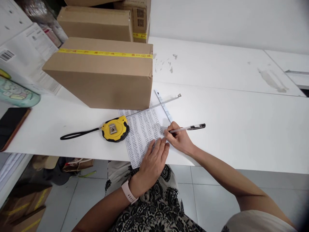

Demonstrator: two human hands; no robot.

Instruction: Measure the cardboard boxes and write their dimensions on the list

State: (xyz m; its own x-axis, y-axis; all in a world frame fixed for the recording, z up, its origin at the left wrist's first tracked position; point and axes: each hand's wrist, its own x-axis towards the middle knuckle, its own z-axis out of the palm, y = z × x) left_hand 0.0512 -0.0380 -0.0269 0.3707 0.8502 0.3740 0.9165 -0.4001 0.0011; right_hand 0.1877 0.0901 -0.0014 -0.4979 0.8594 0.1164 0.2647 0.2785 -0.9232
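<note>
White table (pixel 236 132), seen from above, with a person writing at its near edge. The right hand (pixel 181 141) is closed around a slim, clear-barrelled pen with black ends (pixel 184 129), its lower end at the right side of a white paper sheet filled with columns of small dark characters (pixel 137 138). The left hand (pixel 152 162) lies flat on the sheet's near part, fingers extended and close together, gripping nothing; a pale pink wristband (pixel 129 190) encircles its wrist. The sheet lies in front of a large brown cardboard box (pixel 101 87), which stands closed, a printed yellow adhesive tape (pixel 106 53) running along its top; its contents are hidden. A second brown cardboard box (pixel 95 25) stands behind it, also closed. To the left is a white box with a barcode label (pixel 26 54), its contents likewise not visible. A yellow-and-black tape measure with a black strap (pixel 116 129) overlaps the sheet's left edge; from its case, a thin metal blade (pixel 156 106) extends across the sheet and over a narrow pale-blue strip (pixel 164 108). Brown cardboard boxes with yellow tape (pixel 26 203) stand low at lower left; their interiors cannot be made out.
</note>
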